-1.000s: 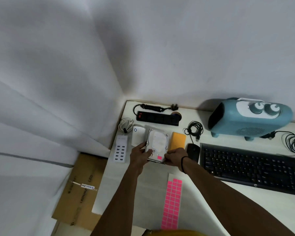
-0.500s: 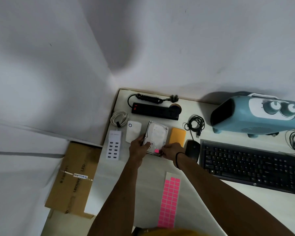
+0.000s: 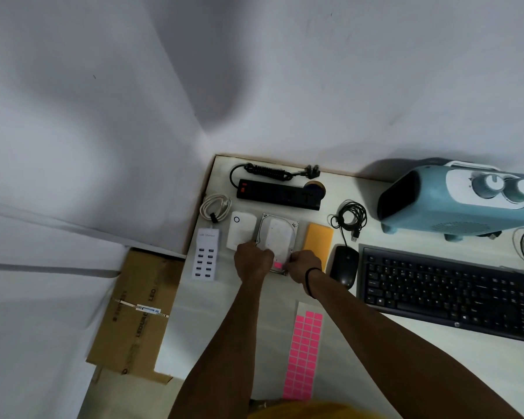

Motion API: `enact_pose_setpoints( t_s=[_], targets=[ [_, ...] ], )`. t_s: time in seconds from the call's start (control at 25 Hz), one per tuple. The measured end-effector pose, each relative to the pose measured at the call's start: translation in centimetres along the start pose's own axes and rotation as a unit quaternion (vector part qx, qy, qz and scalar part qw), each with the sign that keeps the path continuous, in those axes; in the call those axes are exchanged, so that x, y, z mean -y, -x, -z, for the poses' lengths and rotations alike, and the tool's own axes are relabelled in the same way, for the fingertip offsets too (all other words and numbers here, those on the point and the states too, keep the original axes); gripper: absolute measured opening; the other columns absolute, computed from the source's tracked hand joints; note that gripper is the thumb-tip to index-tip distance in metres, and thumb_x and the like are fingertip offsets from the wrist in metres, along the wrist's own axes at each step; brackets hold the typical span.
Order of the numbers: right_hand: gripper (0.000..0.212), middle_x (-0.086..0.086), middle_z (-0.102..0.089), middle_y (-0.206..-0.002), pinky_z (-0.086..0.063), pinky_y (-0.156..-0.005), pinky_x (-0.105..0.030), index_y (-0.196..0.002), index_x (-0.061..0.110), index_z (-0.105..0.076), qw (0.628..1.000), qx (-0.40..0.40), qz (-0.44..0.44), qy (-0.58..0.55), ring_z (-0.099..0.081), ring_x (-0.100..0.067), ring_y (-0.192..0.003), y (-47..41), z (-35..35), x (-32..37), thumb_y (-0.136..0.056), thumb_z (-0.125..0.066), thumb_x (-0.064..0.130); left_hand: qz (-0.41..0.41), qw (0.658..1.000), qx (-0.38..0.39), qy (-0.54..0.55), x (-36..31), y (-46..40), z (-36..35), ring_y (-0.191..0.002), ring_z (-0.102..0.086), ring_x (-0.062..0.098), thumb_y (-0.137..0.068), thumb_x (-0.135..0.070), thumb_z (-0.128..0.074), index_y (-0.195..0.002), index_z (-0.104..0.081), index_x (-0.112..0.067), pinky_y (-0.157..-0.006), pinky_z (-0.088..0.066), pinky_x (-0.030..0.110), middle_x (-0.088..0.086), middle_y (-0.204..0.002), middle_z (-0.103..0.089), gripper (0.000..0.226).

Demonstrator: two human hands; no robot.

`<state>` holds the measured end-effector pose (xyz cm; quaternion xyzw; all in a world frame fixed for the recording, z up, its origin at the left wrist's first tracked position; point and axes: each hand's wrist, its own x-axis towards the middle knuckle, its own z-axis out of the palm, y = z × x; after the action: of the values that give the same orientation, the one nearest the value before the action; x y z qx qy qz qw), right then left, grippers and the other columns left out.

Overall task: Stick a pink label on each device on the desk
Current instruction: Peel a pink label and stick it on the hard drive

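Both hands sit on the near end of the hard drive (image 3: 277, 237): my left hand (image 3: 252, 262) has its fingers curled over the drive's near-left corner, my right hand (image 3: 303, 265) curls against its near-right edge. One pink label (image 3: 277, 265) is stuck on the drive, in the gap between my fingertips. I see little free room sideways. Just left of my left fingers lies a white adapter (image 3: 240, 234), and beyond it a white USB charger (image 3: 206, 257) near the desk (image 3: 194, 328) edge. Just right of my right fingers lies an orange block (image 3: 318, 241), then a black mouse (image 3: 344, 266) and keyboard (image 3: 454, 294). Beyond my fingertips a black power strip (image 3: 279, 195) lies across the far side. Nearer me than my fingers is bare desktop, with the label sheet (image 3: 303, 355) between my forearms.
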<state>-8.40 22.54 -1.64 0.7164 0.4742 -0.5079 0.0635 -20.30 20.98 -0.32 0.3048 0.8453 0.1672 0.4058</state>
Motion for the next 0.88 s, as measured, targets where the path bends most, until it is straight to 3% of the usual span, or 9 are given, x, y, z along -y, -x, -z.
enact_pose_setpoints(
  t_s=[0.28,0.4,0.52,0.64,0.76,0.88],
  targets=[
    [0.03,-0.017,-0.068,-0.117,-0.045,-0.069,-0.026,-0.115,0.001,-0.068,1.0,0.027,0.007,0.005,-0.064,-0.032,-0.106,0.6,0.7,0.2,-0.088,-0.063,0.013,0.001,0.999,0.045,-0.01,0.4,0.1,0.4,-0.103,-0.068,0.029,-0.085,-0.022,-0.067,-0.107,-0.074,-0.006,-0.082,-0.052,0.029,0.01,-0.107,-0.075,0.028],
    [0.033,-0.015,-0.065,-0.125,-0.051,-0.085,-0.033,-0.12,0.003,-0.065,0.999,0.019,0.032,-0.008,-0.062,-0.031,-0.112,1.5,1.2,0.0,-0.09,-0.063,0.017,-0.007,0.998,0.064,-0.005,0.8,0.7,0.7,-0.112,-0.065,0.029,-0.085,-0.027,-0.067,-0.119,-0.069,-0.012,-0.09,-0.051,0.029,0.007,-0.118,-0.072,0.038],
    [0.052,-0.01,-0.055,-0.141,-0.046,-0.104,-0.032,-0.14,0.008,-0.05,0.997,-0.01,0.065,-0.027,-0.053,-0.029,-0.128,3.0,1.7,-0.6,-0.091,-0.063,0.022,-0.039,0.998,0.037,-0.012,1.3,2.5,0.4,-0.116,-0.062,0.03,-0.085,-0.034,-0.066,-0.128,-0.061,-0.013,-0.098,-0.053,0.041,0.009,-0.125,-0.067,0.048],
    [0.051,-0.009,-0.056,-0.14,-0.046,-0.104,-0.033,-0.141,0.012,-0.049,0.994,-0.019,0.104,-0.034,-0.054,-0.026,-0.127,4.7,2.1,-2.2,-0.092,-0.062,0.021,-0.083,0.996,0.006,-0.029,1.8,5.2,-0.5,-0.118,-0.062,0.031,-0.088,-0.032,-0.067,-0.135,-0.057,-0.012,-0.098,-0.051,0.039,0.012,-0.129,-0.065,0.052],
    [0.042,-0.007,-0.059,-0.136,-0.045,-0.105,-0.033,-0.136,0.013,-0.054,0.99,-0.019,0.143,0.012,-0.056,-0.022,-0.124,6.5,2.0,-5.4,-0.095,-0.059,0.017,-0.103,0.99,0.077,-0.061,2.7,7.4,-2.1,-0.118,-0.064,0.025,-0.094,-0.03,-0.065,-0.132,-0.061,-0.013,-0.099,-0.046,0.029,0.008,-0.128,-0.068,0.042],
    [0.04,-0.006,-0.057,-0.138,-0.043,-0.106,-0.03,-0.137,0.014,-0.054,0.983,-0.012,0.16,0.089,-0.055,-0.021,-0.125,8.6,1.4,-9.9,-0.097,-0.054,0.012,-0.07,0.988,0.114,-0.074,4.3,9.5,-3.8,-0.118,-0.064,0.024,-0.096,-0.024,-0.061,-0.129,-0.064,-0.013,-0.098,-0.047,0.028,0.007,-0.13,-0.068,0.035]
  ],
)
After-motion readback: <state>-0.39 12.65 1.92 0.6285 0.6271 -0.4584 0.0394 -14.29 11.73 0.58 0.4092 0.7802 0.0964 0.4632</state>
